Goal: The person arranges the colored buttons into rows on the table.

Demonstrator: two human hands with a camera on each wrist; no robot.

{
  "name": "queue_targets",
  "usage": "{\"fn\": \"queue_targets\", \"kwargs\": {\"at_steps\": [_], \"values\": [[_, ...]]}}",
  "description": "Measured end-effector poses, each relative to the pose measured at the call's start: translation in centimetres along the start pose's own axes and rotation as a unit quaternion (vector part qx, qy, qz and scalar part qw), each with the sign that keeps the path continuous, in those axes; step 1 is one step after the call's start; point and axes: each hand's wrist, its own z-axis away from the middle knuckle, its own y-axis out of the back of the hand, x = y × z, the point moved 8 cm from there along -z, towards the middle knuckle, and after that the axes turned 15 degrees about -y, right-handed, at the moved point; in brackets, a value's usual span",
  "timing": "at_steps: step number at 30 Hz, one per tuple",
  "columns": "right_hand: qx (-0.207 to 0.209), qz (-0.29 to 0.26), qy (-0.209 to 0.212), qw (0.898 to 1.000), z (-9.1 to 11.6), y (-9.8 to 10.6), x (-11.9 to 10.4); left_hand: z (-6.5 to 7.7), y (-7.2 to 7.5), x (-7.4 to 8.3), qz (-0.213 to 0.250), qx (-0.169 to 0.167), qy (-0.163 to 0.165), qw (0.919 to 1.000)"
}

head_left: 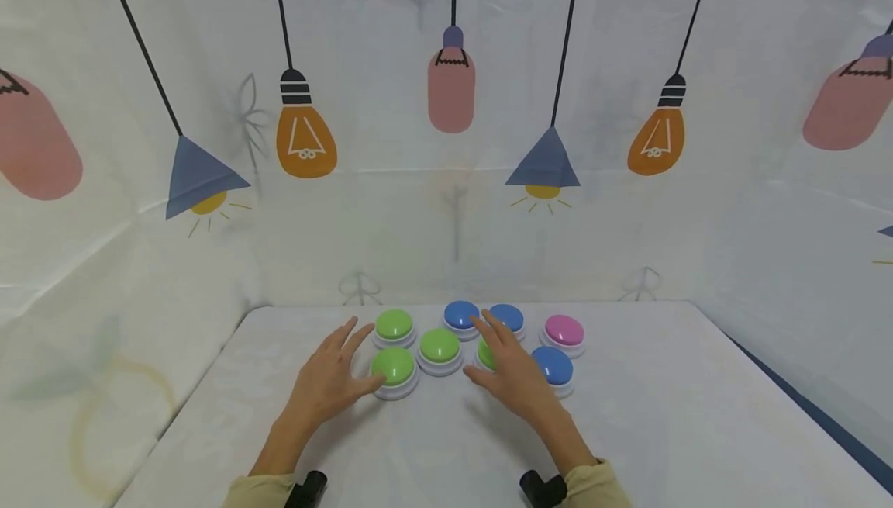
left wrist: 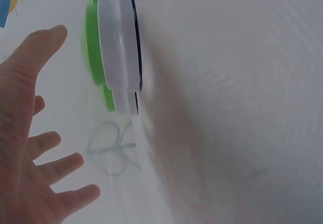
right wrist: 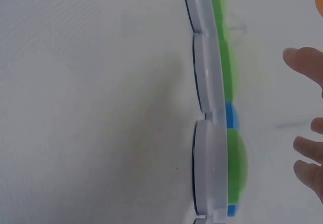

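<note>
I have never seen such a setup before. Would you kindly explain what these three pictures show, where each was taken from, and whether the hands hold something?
No machine shows here: you see a person's left hand and right hand. The widest view comes from a camera on the head, looking forward and down. The other two come from a camera on each wrist, so there some buttons appear from the side. On the white table stand four green buttons, three blue buttons and one pink button. Behind is a pale sheet printed with lamps. Neither hand holds anything; the open fingers hover near the buttons.
</note>
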Motion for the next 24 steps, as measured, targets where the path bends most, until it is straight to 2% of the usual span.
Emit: {"fn": "queue_targets", "kwargs": {"at_steps": [5, 13, 18, 24], "values": [[-0.012, 0.005, 0.007, 1.000, -0.3, -1.3, -0.8, 0.0, -0.6, -0.1, 0.004, -0.017, 0.005, 0.9998], [-0.013, 0.011, 0.054, 0.998, -0.7, -3.6, -2.5, -0.1, -0.8, -0.1, 0.025, -0.027, 0.013, 0.9993], [-0.032, 0.004, 0.066, 0.997, -0.8, -4.6, -3.7, -0.2, -0.7, -0.2, 0.030, -0.025, 0.013, 0.9991], [-0.073, 0.001, 0.055, 0.996, -1.1, -5.9, -4.1, -0.2, -1.6, -0.2, 0.062, -0.058, 0.031, 0.9959]]}}
